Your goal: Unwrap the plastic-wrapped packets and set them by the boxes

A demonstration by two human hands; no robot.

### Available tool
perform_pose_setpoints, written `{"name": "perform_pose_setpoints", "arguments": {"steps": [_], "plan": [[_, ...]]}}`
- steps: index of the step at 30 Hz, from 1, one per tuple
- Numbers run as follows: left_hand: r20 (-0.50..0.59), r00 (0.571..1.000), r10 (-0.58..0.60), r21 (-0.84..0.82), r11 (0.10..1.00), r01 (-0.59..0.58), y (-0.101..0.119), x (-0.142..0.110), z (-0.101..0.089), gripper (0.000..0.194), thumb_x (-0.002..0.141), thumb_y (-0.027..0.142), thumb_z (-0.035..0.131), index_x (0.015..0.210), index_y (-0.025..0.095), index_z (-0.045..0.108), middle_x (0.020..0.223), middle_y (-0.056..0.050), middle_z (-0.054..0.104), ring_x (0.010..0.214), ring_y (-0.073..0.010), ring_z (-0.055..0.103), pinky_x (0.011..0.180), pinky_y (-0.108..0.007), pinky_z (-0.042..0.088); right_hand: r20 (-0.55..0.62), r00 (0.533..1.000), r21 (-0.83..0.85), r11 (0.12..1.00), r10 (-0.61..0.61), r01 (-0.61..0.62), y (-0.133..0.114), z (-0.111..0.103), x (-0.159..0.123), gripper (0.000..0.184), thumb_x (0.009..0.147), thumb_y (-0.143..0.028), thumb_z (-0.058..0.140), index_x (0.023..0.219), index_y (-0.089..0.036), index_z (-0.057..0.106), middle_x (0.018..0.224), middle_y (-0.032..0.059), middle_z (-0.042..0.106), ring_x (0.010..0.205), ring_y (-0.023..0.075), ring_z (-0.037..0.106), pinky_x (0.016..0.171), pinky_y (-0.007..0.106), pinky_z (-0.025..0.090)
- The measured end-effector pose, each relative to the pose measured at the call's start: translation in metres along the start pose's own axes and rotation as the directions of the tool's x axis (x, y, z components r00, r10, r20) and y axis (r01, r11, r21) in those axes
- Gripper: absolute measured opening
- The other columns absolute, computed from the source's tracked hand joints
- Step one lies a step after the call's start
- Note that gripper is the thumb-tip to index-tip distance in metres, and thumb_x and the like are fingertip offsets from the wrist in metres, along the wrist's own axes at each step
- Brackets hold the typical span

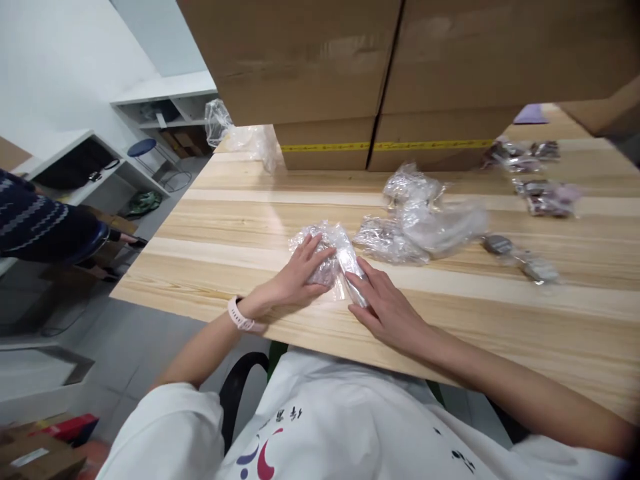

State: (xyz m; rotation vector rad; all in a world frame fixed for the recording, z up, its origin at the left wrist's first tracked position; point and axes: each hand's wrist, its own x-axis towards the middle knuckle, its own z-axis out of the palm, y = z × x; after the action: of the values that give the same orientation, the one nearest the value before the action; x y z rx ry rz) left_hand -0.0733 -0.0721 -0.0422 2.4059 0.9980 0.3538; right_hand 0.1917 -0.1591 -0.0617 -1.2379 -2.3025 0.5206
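A crinkled clear plastic bag lies flat near the table's front edge. Over its left part rests my left hand, palm down, fingers stretched and apart. My right hand has its fingertips and thumb closed on the bag's right side, where the plastic looks like a folded, shiny strip. What is inside the bag, if anything, is hidden by glare and my fingers. Just beyond my right hand sits a pile of clear plastic packets, with a larger blurred clear bag against it.
Large cardboard boxes stand along the back of the wooden table. Small dark wrapped items and reddish packets lie to the right. More clear plastic is at the far left corner. A seated person is at the left.
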Motion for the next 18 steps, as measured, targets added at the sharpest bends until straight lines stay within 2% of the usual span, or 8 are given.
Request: {"name": "perform_pose_setpoints", "arguments": {"steps": [3, 5, 9, 12, 14, 15, 17, 18], "plan": [[0.103, 0.989, 0.107, -0.06, 0.993, -0.101, 0.001, 0.037, -0.01, 0.08, 0.088, 0.033, 0.073, 0.16, 0.028, 0.038, 0.174, -0.013, 0.014, 0.162, -0.0362, 0.007, 0.129, -0.058, 0.017, -0.055, 0.997, -0.04, 0.998, 0.05, -0.052, 0.006, -0.007, -0.017, 0.054, 0.104, -0.034, 0.049, 0.156, -0.024, 0.039, 0.167, 0.0193, 0.03, 0.149, 0.0353, 0.04, 0.115, 0.061, 0.043], [0.12, 0.979, 0.164, -0.097, 0.983, -0.153, 0.005, 0.057, -0.014, 0.079, 0.086, 0.026, 0.073, 0.158, 0.025, 0.041, 0.173, -0.015, 0.018, 0.162, -0.0351, 0.013, 0.129, -0.056, 0.021, -0.094, 0.992, -0.064, 0.994, 0.088, -0.094, 0.011, -0.012, -0.024, 0.051, 0.103, -0.033, 0.048, 0.154, -0.023, 0.043, 0.164, 0.0186, 0.035, 0.146, 0.0347, 0.043, 0.115, 0.059, 0.043], [0.008, 0.988, 0.155, -0.21, 0.966, -0.15, 0.017, 0.075, -0.025, 0.071, 0.087, 0.021, 0.068, 0.154, 0.026, 0.047, 0.17, -0.012, 0.03, 0.16, -0.0318, 0.022, 0.126, -0.051, 0.03, -0.128, 0.984, -0.081, 0.988, 0.122, -0.133, 0.018, -0.02, -0.026, 0.048, 0.102, -0.033, 0.052, 0.149, -0.024, 0.05, 0.162, 0.0165, 0.041, 0.143, 0.0344, 0.046, 0.114, 0.059, 0.044], [-0.127, 0.99, 0.057, -0.311, 0.946, -0.094, 0.019, 0.072, -0.036, 0.062, 0.086, 0.023, 0.072, 0.146, 0.026, 0.056, 0.156, -0.012, 0.053, 0.146, -0.0321, 0.047, 0.119, -0.048, 0.041, -0.115, 0.987, -0.081, 0.989, 0.113, -0.123, 0.02, -0.023, -0.025, 0.047, 0.102, -0.034, 0.053, 0.147, -0.02, 0.053, 0.161, 0.0171, 0.043, 0.143, 0.0339, 0.047, 0.113, 0.058, 0.046], [-0.202, 0.978, -0.058, -0.388, 0.921, -0.026, 0.014, 0.069, -0.043, 0.059, 0.082, 0.024, 0.076, 0.14, 0.024, 0.062, 0.139, -0.012, 0.066, 0.122, -0.0298, 0.065, 0.103, -0.043, 0.052, -0.094, 0.989, -0.08, 0.989, 0.116, -0.124, 0.021, -0.025, -0.025, 0.048, 0.101, -0.035, 0.054, 0.146, -0.019, 0.054, 0.161, 0.0177, 0.043, 0.143, 0.0343, 0.048, 0.113, 0.058, 0.046], [-0.232, 0.964, -0.133, -0.44, 0.898, 0.018, 0.01, 0.068, -0.045, 0.059, 0.08, 0.024, 0.078, 0.137, 0.023, 0.064, 0.129, -0.011, 0.07, 0.109, -0.0274, 0.068, 0.093, -0.039, 0.055, -0.084, 0.989, -0.076, 0.989, 0.12, -0.127, 0.02, -0.027, -0.025, 0.048, 0.101, -0.037, 0.055, 0.146, -0.02, 0.054, 0.161, 0.0172, 0.044, 0.142, 0.0345, 0.049, 0.112, 0.059, 0.047], [-0.251, 0.916, -0.313, -0.608, 0.787, 0.103, 0.004, 0.069, -0.051, 0.059, 0.074, 0.023, 0.079, 0.131, 0.02, 0.065, 0.11, -0.009, 0.074, 0.088, -0.0224, 0.068, 0.078, -0.033, 0.056, -0.094, 0.988, -0.051, 0.99, 0.126, -0.131, 0.02, -0.034, -0.024, 0.046, 0.101, -0.039, 0.056, 0.144, -0.024, 0.057, 0.159, 0.015, 0.048, 0.14, 0.0344, 0.051, 0.11, 0.059, 0.048], [-0.225, 0.889, -0.398, -0.714, 0.688, 0.128, 0.002, 0.07, -0.055, 0.058, 0.071, 0.024, 0.078, 0.128, 0.019, 0.065, 0.104, -0.008, 0.074, 0.081, -0.0201, 0.066, 0.072, -0.031, 0.055, -0.122, 0.984, -0.026, 0.991, 0.127, -0.131, 0.019, -0.039, -0.022, 0.043, 0.101, -0.04, 0.056, 0.142, -0.026, 0.058, 0.157, 0.0139, 0.051, 0.14, 0.0339, 0.052, 0.11, 0.059, 0.048]]}}
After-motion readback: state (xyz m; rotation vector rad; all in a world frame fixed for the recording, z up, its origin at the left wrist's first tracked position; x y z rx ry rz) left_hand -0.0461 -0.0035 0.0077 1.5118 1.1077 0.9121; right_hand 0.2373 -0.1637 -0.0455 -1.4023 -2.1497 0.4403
